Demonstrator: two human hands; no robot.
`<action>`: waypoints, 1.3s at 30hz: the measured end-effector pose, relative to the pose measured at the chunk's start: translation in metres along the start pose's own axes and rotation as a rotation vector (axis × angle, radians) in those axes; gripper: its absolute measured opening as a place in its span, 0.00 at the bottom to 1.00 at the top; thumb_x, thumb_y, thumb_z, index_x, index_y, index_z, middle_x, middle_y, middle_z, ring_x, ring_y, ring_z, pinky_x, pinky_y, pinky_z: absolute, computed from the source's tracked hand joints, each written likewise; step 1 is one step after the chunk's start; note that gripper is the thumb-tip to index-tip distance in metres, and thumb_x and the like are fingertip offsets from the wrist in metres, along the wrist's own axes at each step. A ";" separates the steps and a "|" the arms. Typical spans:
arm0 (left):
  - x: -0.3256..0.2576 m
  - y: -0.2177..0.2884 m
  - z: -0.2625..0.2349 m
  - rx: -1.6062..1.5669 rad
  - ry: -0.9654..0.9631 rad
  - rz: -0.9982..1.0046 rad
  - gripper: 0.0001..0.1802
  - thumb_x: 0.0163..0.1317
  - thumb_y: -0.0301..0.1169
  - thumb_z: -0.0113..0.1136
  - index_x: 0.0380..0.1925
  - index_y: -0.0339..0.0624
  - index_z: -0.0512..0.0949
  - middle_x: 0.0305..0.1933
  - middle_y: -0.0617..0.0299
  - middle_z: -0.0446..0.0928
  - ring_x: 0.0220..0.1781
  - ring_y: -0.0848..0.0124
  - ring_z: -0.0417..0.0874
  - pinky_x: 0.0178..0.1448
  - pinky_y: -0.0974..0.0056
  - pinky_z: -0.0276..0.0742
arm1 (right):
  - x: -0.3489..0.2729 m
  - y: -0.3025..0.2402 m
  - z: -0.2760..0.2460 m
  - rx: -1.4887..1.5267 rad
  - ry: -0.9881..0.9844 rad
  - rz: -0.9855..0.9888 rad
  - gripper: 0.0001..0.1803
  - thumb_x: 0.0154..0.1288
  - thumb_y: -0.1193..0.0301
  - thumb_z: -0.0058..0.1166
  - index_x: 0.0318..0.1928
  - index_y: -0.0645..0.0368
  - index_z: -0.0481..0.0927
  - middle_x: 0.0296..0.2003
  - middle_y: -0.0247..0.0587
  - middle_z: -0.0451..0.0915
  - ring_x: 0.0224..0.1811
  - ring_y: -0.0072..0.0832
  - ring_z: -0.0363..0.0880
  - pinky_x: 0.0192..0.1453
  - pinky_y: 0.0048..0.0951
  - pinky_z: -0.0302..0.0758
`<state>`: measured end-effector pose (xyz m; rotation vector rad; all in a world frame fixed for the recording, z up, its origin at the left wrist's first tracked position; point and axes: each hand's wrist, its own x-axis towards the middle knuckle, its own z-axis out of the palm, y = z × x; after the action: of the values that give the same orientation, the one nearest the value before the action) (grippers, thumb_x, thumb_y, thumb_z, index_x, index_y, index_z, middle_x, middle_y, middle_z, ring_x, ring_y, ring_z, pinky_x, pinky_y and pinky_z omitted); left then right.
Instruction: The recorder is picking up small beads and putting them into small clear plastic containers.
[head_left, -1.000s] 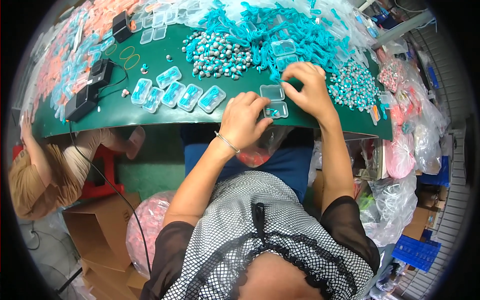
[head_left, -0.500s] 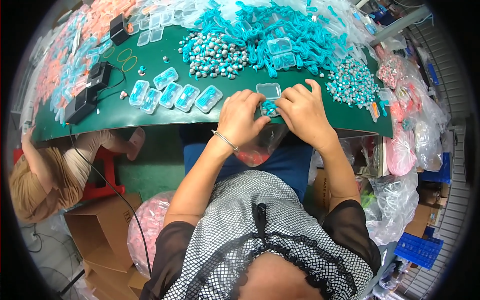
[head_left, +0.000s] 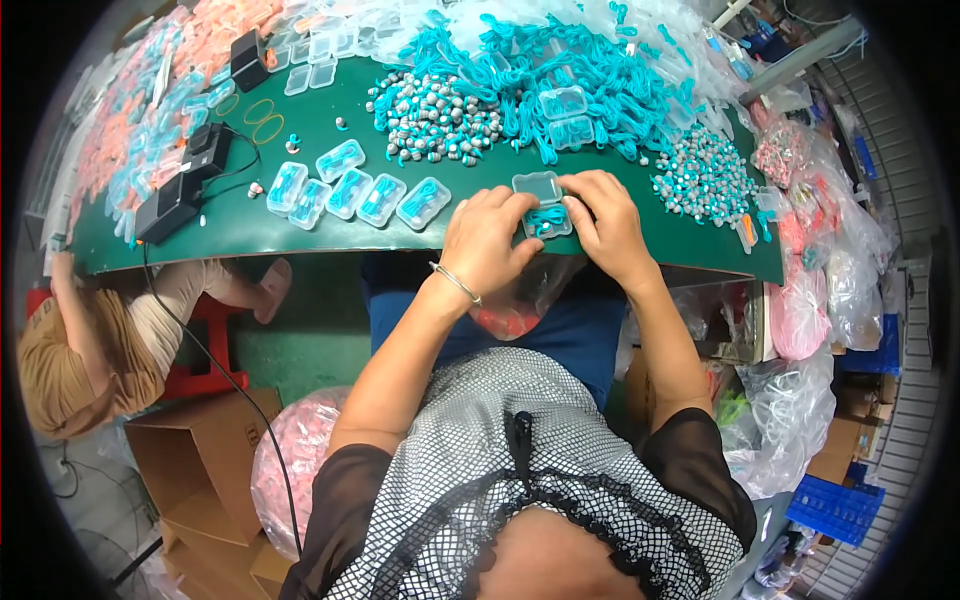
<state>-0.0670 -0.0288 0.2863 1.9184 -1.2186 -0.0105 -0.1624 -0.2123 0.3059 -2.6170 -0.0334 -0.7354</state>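
A small clear plastic box lies at the table's near edge with its lid tipped back. Inside its base sits a coiled teal cord; whatever else is in there is too small to make out. My left hand grips the box from the left, fingers by the lid and thumb low at the base. From the right, my right hand holds it, with fingertips at the lid's edge and thumb beside the base. Left of my hands is a group of closed boxes with teal cords inside.
Beyond my hands are piles of grey-and-teal beads and teal cords. Smaller bead-like pieces are heaped at the right. Black devices with a cable stand at the left, where another person's arm reaches the table edge.
My right fingers have lifted out of the box's base to the lid's edge, uncovering the teal cord. My left fingers have shifted toward the lid. The view has moved slightly.
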 end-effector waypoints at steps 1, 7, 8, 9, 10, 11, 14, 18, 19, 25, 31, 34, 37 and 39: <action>-0.001 0.000 0.000 0.001 0.002 0.001 0.23 0.48 0.33 0.73 0.45 0.44 0.78 0.35 0.59 0.75 0.40 0.58 0.77 0.45 0.54 0.71 | 0.003 0.003 0.003 -0.046 -0.008 0.024 0.13 0.62 0.72 0.59 0.49 0.55 0.81 0.41 0.38 0.80 0.46 0.40 0.78 0.47 0.41 0.71; -0.003 0.000 0.003 0.031 -0.015 0.018 0.26 0.48 0.33 0.73 0.48 0.44 0.76 0.35 0.60 0.75 0.40 0.58 0.77 0.44 0.54 0.70 | 0.015 0.013 0.007 0.057 -0.084 0.113 0.15 0.60 0.73 0.62 0.48 0.58 0.79 0.38 0.41 0.79 0.38 0.38 0.78 0.42 0.36 0.74; -0.004 0.000 0.002 0.037 -0.008 0.022 0.26 0.48 0.33 0.73 0.48 0.44 0.76 0.35 0.60 0.75 0.40 0.58 0.77 0.44 0.54 0.70 | 0.017 0.011 0.006 0.234 -0.139 0.235 0.15 0.58 0.74 0.63 0.47 0.59 0.79 0.36 0.42 0.79 0.34 0.37 0.79 0.39 0.34 0.75; -0.004 0.002 0.002 0.005 0.007 0.006 0.29 0.47 0.32 0.73 0.51 0.44 0.74 0.35 0.60 0.75 0.40 0.58 0.77 0.44 0.54 0.70 | 0.015 0.011 0.008 0.238 -0.056 0.170 0.14 0.56 0.76 0.65 0.43 0.61 0.78 0.32 0.43 0.78 0.27 0.35 0.77 0.33 0.31 0.75; -0.004 0.004 0.002 -0.028 0.021 -0.010 0.32 0.47 0.32 0.74 0.53 0.44 0.72 0.35 0.60 0.75 0.40 0.58 0.77 0.44 0.55 0.70 | 0.013 0.011 0.008 0.236 -0.050 0.163 0.14 0.56 0.76 0.65 0.43 0.61 0.78 0.32 0.43 0.78 0.27 0.35 0.77 0.33 0.31 0.75; -0.003 0.005 0.001 -0.056 -0.010 -0.055 0.38 0.47 0.31 0.74 0.59 0.43 0.68 0.35 0.60 0.76 0.40 0.58 0.77 0.43 0.55 0.70 | 0.010 0.010 0.006 0.197 -0.010 0.117 0.13 0.56 0.76 0.65 0.42 0.61 0.79 0.33 0.43 0.79 0.27 0.36 0.78 0.33 0.32 0.75; -0.003 0.007 0.000 -0.038 0.031 -0.032 0.40 0.47 0.31 0.74 0.62 0.44 0.67 0.34 0.60 0.75 0.40 0.58 0.77 0.44 0.55 0.70 | -0.001 0.011 0.001 0.149 0.025 0.023 0.12 0.55 0.75 0.66 0.40 0.62 0.80 0.36 0.45 0.81 0.33 0.38 0.81 0.38 0.35 0.77; -0.004 0.005 0.006 0.138 0.043 0.108 0.26 0.57 0.34 0.67 0.56 0.43 0.75 0.37 0.57 0.75 0.42 0.55 0.77 0.45 0.53 0.71 | -0.020 -0.005 -0.008 0.168 -0.059 -0.110 0.19 0.53 0.73 0.68 0.46 0.64 0.80 0.44 0.48 0.82 0.50 0.48 0.79 0.53 0.43 0.76; -0.002 0.008 0.007 0.124 0.054 0.091 0.19 0.60 0.34 0.63 0.51 0.42 0.77 0.39 0.56 0.75 0.42 0.55 0.78 0.45 0.53 0.72 | -0.021 -0.003 -0.005 0.119 -0.032 -0.112 0.19 0.53 0.73 0.67 0.47 0.64 0.80 0.43 0.48 0.82 0.50 0.47 0.78 0.53 0.42 0.76; -0.005 -0.003 0.001 0.043 0.081 0.146 0.11 0.61 0.37 0.63 0.37 0.43 0.78 0.34 0.58 0.74 0.38 0.57 0.77 0.41 0.54 0.71 | -0.015 -0.007 0.006 0.193 -0.020 -0.080 0.16 0.53 0.74 0.67 0.44 0.62 0.82 0.38 0.44 0.82 0.44 0.43 0.78 0.49 0.39 0.76; -0.011 0.000 -0.028 0.124 0.155 0.226 0.13 0.58 0.38 0.66 0.37 0.42 0.79 0.31 0.59 0.74 0.33 0.59 0.77 0.36 0.56 0.69 | -0.004 -0.020 0.002 0.290 -0.114 -0.043 0.15 0.54 0.70 0.67 0.44 0.60 0.83 0.40 0.42 0.84 0.46 0.41 0.80 0.60 0.42 0.69; -0.022 -0.004 -0.062 0.335 0.295 0.163 0.15 0.54 0.38 0.70 0.36 0.43 0.80 0.34 0.58 0.76 0.34 0.59 0.78 0.37 0.56 0.70 | 0.001 -0.038 0.016 0.426 0.015 0.047 0.15 0.57 0.72 0.65 0.46 0.59 0.83 0.45 0.43 0.84 0.48 0.43 0.80 0.60 0.40 0.71; -0.031 -0.029 -0.107 0.503 0.422 0.022 0.13 0.55 0.35 0.70 0.37 0.42 0.80 0.36 0.57 0.78 0.36 0.57 0.80 0.40 0.55 0.73 | -0.002 -0.027 0.013 0.366 0.022 0.087 0.13 0.59 0.76 0.61 0.46 0.60 0.83 0.46 0.45 0.83 0.49 0.43 0.81 0.57 0.38 0.75; -0.040 -0.050 -0.124 0.714 0.455 -0.073 0.14 0.55 0.37 0.70 0.38 0.43 0.81 0.38 0.59 0.78 0.40 0.59 0.79 0.44 0.56 0.70 | 0.000 -0.020 0.018 0.287 -0.003 0.037 0.10 0.59 0.79 0.59 0.42 0.61 0.84 0.43 0.45 0.83 0.48 0.40 0.82 0.52 0.36 0.77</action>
<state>0.0012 0.0890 0.3179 2.3757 -0.8945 0.8787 -0.1558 -0.1872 0.2998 -2.3392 -0.0854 -0.6603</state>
